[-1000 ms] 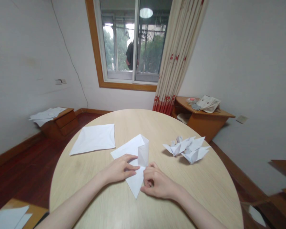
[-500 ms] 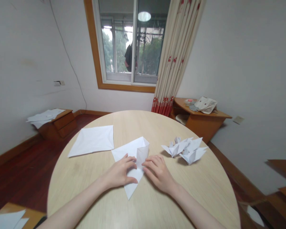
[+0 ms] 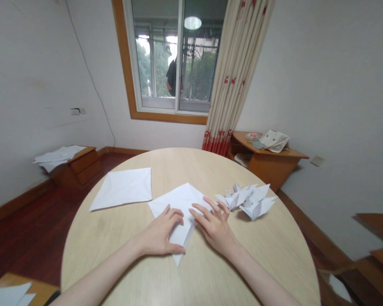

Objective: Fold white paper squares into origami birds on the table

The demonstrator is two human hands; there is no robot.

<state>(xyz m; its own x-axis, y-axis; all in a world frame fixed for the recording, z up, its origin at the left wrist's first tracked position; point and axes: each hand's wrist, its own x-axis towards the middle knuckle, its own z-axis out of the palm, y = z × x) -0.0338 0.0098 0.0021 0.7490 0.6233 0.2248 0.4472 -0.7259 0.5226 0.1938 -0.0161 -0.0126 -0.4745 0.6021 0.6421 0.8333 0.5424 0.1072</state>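
A folded white paper [image 3: 178,202] lies flat on the round wooden table [image 3: 194,272] in front of me. My left hand [image 3: 161,233] rests on its left half, fingers stretched out and thumb at the lower tip. My right hand [image 3: 214,225] lies open and flat on the paper's right edge, fingers spread toward the far side. Neither hand grips anything.
A flat white sheet [image 3: 123,188] lies at the table's left. Several folded paper figures [image 3: 250,199] sit at the right, close to my right fingertips. Beyond stand a low cabinet with papers [image 3: 68,159], a side table with a bag [image 3: 272,144] and a curtain [image 3: 232,76].
The paper's raised right flap has been pressed down flat. My right hand has opened from a curled pinch and now lies spread on the fold. My left hand stayed on the paper.
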